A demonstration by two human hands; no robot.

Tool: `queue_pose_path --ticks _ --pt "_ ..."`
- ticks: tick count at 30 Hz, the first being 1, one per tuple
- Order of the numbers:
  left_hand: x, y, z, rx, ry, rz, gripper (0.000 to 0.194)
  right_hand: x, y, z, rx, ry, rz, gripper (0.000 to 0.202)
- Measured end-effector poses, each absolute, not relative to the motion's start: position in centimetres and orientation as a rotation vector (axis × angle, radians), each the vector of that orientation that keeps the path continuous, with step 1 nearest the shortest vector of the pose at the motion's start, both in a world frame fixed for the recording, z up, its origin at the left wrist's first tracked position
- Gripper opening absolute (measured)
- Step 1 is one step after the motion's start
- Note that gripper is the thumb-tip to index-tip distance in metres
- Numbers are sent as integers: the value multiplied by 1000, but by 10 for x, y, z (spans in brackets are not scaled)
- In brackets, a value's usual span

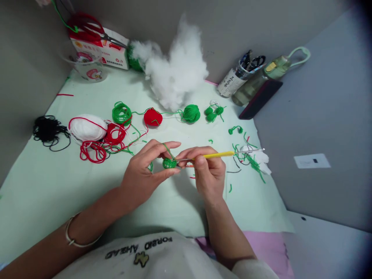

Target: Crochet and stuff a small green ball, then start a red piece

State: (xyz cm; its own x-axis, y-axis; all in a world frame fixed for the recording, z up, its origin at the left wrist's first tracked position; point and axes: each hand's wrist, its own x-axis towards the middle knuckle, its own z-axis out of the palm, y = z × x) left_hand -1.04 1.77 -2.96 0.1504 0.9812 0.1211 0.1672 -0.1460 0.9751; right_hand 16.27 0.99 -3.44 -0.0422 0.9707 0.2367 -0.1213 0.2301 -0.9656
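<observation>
Between the thumb and fingers of my left hand (147,164) sits a small round green crochet piece (169,163). A strand of green yarn runs up from it over my left index finger. My right hand (209,168) grips a crochet hook (217,155) with a yellow handle, held nearly level. The hook's left metal end meets the top of the green piece; whether it passes through a stitch is too small to tell. Its other metal end points right, past my hand. Beyond my hands lie a red yarn ball (153,117) and a green yarn ball (191,114).
White stuffing (180,62) is heaped at the back. Left are black yarn (48,130), a white yarn ball (88,128), a plastic cup (91,68) and red scissors (90,27). Right are small green crocheted pieces (213,113), yarn scraps (254,164), a pen cup (232,81) and a bottle (247,91).
</observation>
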Motion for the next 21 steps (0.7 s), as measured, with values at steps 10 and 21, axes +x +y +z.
queue_pose_path --ticks 10,21 --pt "-13 19 -40 1714 1196 1127 40 167 10 -32 -884 -1723 740 20" --pt "-11 10 -36 1229 1149 1127 35 165 5 -37 -949 -1918 211 38"
